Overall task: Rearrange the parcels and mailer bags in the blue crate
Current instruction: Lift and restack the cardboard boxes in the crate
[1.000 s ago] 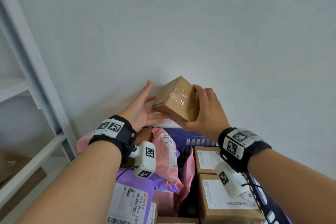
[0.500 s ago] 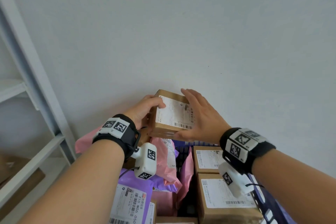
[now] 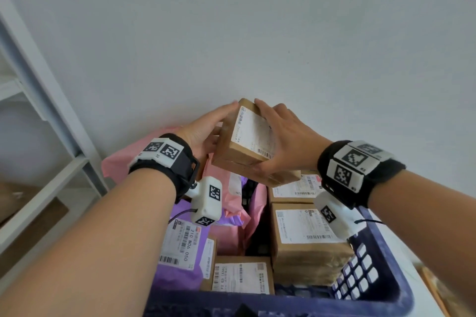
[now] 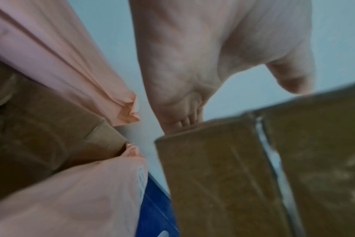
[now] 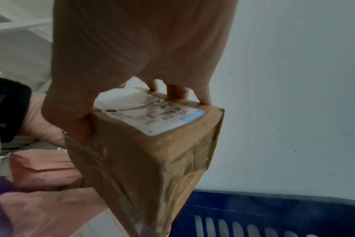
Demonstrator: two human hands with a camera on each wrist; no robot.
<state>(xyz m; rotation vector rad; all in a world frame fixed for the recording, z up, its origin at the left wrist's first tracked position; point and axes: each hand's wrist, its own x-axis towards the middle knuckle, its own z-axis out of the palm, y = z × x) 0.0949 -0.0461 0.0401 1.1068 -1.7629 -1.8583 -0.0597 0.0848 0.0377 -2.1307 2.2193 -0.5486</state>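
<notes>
A small brown cardboard box (image 3: 247, 141) with a white shipping label on top hangs above the far end of the blue crate (image 3: 373, 288). My right hand (image 3: 288, 136) grips it from above, fingers over the far edge and thumb on the near side; the right wrist view shows the same box (image 5: 152, 152). My left hand (image 3: 208, 128) lies flat against its left side with straight fingers. The left wrist view shows the box (image 4: 253, 176) taped underneath. Inside the crate lie pink mailer bags (image 3: 121, 165), a purple mailer (image 3: 180, 247) and labelled cardboard parcels (image 3: 306, 239).
A white shelving frame (image 3: 51, 110) stands at the left, with brown cardboard low beside it. A plain pale wall (image 3: 257, 33) rises just behind the crate. Another labelled parcel (image 3: 242, 275) sits at the crate's near wall.
The box has turned from taped side up to label side up and come slightly nearer. My left hand came up against it, curled over its corner, then flattened along its left side.
</notes>
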